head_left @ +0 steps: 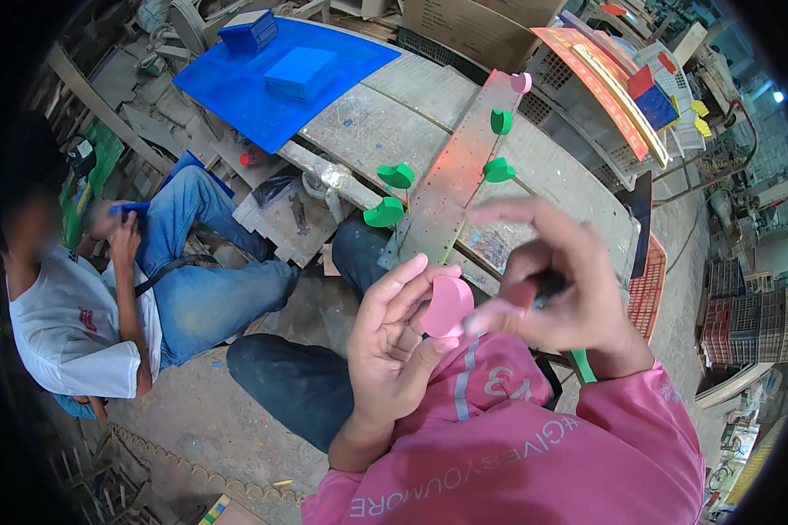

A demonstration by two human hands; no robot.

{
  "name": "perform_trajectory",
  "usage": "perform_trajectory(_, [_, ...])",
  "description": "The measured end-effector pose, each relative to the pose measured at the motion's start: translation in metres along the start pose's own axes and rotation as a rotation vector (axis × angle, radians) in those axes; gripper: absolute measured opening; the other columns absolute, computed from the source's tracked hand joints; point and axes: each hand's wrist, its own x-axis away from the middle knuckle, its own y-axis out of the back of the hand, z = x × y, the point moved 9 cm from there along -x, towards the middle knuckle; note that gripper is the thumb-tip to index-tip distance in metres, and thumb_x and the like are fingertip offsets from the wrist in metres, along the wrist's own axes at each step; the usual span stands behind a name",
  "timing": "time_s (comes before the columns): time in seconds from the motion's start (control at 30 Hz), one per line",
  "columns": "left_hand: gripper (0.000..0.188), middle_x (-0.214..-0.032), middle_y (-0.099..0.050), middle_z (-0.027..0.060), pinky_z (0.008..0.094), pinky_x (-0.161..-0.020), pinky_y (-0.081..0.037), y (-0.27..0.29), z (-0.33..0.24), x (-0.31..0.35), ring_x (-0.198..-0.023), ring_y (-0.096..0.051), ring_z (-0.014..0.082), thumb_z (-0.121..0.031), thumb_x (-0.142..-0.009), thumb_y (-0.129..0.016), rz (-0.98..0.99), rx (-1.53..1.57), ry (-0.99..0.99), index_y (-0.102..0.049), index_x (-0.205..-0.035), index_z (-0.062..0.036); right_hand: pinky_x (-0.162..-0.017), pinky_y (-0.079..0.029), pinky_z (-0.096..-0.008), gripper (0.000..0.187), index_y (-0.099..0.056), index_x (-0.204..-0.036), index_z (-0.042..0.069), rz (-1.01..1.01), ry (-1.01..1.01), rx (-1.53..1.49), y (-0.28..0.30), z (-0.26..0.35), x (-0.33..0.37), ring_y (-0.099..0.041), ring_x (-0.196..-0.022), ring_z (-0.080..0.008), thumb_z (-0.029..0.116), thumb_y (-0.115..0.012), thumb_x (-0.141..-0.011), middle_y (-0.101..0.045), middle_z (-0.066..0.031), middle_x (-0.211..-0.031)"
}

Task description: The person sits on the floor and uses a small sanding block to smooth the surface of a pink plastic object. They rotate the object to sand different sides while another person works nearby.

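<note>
Table [556, 179]: one, grey, is stretching beyond the person.
Co-worker [83, 306]: one, is sitting at the left, holding a blue piece [131, 208].
Blue sheet [350, 66]: one, is covering the table's far left part.
Board [455, 179]: one, is lying across the table.
Blue stacks [302, 73]: two, are resting on the sheet.
Right hand [578, 302]: is blurring, index finger reaching out; its grip on something small and dark I cannot tell.
Left hand [390, 363]: is half curling, thumb and fingers pinching one pink piece [447, 306] above the lap.
Green pieces [499, 170]: four, are standing along the board, two each side.
Far pink piece [521, 82]: one, is standing at the board's far end.
</note>
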Motion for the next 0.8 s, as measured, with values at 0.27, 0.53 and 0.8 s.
perform_trajectory(0.27, [0.059, -0.129, -0.044, 0.0267, 0.0334, -0.096, -0.043, -0.001, 0.002, -0.001, -0.117, -0.049, 0.0253, 0.005, -0.083, -0.059, 0.007, 0.023, 0.03, -0.028, -0.133, 0.0066, -0.047, -0.034, -0.017, 0.063, -0.052, -0.116, -0.001, -0.04, -0.052, 0.022, 0.006, -0.004, -0.002, -0.049, -0.046, -0.003, 0.013, -0.083, -0.064, -0.053, -0.0002, -0.052])
perform_trajectory(0.53, [0.059, -0.13, -0.043, 0.0275, 0.0344, -0.097, -0.042, -0.002, 0.005, 0.0, -0.119, -0.047, 0.0264, 0.004, -0.084, -0.057, 0.028, 0.056, 0.077, -0.026, -0.134, 0.0065, -0.048, -0.032, -0.0168, 0.059, -0.054, -0.114, 0.0, -0.116, -0.086, -0.035, 0.009, -0.014, -0.004, -0.046, -0.046, -0.0021, 0.014, -0.082, -0.065, -0.051, 0.0003, -0.05])
perform_trajectory(0.8, [0.066, -0.131, -0.042, 0.0308, 0.0368, -0.099, -0.041, -0.003, 0.004, -0.003, -0.121, -0.047, 0.0281, 0.006, -0.084, -0.057, 0.042, 0.218, 0.036, -0.019, -0.138, 0.0058, -0.046, -0.035, -0.0192, 0.058, -0.054, -0.113, 0.001, 0.04, -0.016, -0.03, -0.01, -0.003, 0.002, -0.054, -0.047, -0.0072, 0.017, -0.083, -0.065, -0.053, -0.0015, -0.048])
